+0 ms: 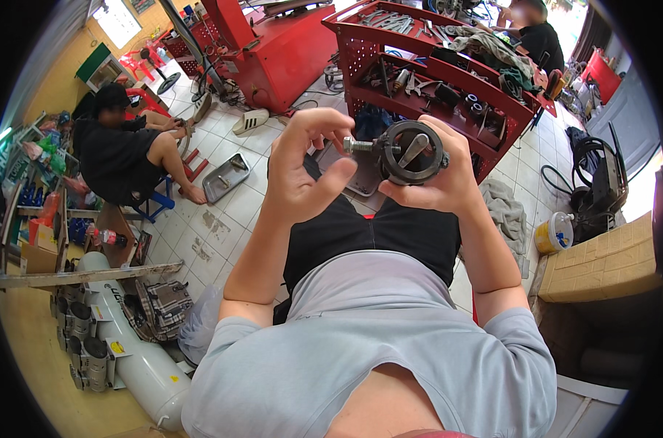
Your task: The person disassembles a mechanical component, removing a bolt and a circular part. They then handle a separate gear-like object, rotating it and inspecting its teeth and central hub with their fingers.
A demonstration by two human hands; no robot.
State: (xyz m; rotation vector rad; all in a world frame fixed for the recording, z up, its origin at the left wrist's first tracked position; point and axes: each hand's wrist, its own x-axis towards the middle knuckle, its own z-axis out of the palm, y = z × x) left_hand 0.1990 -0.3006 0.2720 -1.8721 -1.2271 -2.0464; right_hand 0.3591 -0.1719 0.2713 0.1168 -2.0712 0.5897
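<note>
A dark metal ring-shaped part [445, 158] is gripped by my right hand [448, 171], the thumb below it and the fingers behind. Out of its left side sticks a silver hex-head bolt [357, 146], pointing toward my other hand. Inside the ring shows a tapered light metal piece [414, 150]; whether it belongs to the ring I cannot tell. My left hand [302, 168] is around the bolt's head, its fingers curled above and its thumb apart below. The fingertips are close to the bolt head, and contact is unclear.
Ahead stands a red tool cart [433, 55] with wrenches and rags. A metal tray [228, 177] lies on the tiled floor, near a seated person [120, 146] at the left. A yellow-labelled bucket [554, 233] and black hoses [590, 160] are on the right.
</note>
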